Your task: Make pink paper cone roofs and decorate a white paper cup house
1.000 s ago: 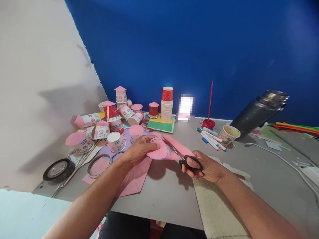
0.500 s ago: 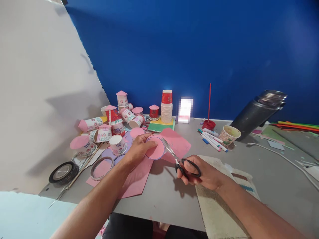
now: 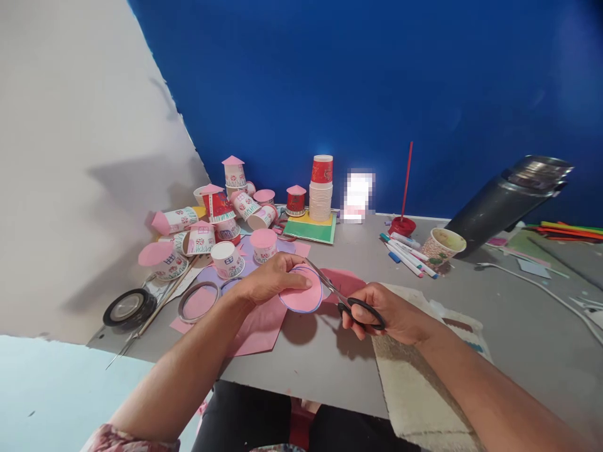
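Left hand [image 3: 273,277]: is pinching the pink disc [image 3: 301,300] between thumb and fingers; a loose pinch could let it twist.
Right hand [image 3: 370,312]: is gripping the scissors [image 3: 335,290] by their black loops.
Pink disc: is being held above the table [image 3: 325,370], in front of the cup stack [image 3: 321,204], on the person's side.
Scissors: are pointing their blades along the disc's edge, in front of the stack; a tilted wrist could carry them inside the blue outline, or onto the left thumb.
Pink paper piece [image 3: 351,281]: is sitting behind the blades, front-right of the stack; if it is joined to the disc, which I cannot tell, its pull could tear the edge.
Pink-topped cup [image 3: 264,246]: is standing front-left of the stack, just behind the left hand; a backward jerk could topple it.
Cloth [image 3: 419,383]: is lying front-right of the stack, under the right forearm; a dragging arm could bunch it.
Flask [image 3: 509,204]: is leaning well right of the stack; a bump could roll it into the patterned cup [image 3: 443,245].
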Demonstrator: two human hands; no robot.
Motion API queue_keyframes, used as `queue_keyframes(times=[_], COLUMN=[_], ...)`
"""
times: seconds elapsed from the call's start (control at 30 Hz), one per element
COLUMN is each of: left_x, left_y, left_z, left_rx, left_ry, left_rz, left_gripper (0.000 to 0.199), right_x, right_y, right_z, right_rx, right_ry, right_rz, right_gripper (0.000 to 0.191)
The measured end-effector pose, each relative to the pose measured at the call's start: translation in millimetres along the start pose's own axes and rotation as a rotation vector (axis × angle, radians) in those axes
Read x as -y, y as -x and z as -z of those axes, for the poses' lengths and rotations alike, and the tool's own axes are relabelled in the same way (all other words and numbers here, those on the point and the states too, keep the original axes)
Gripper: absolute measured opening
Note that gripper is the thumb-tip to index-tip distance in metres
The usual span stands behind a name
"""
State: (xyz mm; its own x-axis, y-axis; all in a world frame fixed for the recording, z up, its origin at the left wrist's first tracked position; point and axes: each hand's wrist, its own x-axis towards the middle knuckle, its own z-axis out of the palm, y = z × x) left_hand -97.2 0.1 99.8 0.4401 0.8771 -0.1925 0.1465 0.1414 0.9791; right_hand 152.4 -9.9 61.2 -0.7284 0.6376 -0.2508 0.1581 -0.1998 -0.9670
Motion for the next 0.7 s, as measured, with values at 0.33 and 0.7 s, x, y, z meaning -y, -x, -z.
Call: queue_keyframes(times=[0.33,0.7], left_x=[3.6,4.2], left_y=[-0.8,-1.8], left_z=[2.5,2.5], left_rx=[0.016,-0.002], left_ry=[-0.001,-0.052], left_rz=[0.031,0.022], left_gripper=[0.016,0.013], right_x=[0.0,0.9], right_y=[0.7,0.7], right_z=[2.7,2.5], right_rx=[-0.008,-0.028], right_ry=[0.022,0.055], right_rz=[-0.024,-0.048], right_gripper=[0.059,0.061])
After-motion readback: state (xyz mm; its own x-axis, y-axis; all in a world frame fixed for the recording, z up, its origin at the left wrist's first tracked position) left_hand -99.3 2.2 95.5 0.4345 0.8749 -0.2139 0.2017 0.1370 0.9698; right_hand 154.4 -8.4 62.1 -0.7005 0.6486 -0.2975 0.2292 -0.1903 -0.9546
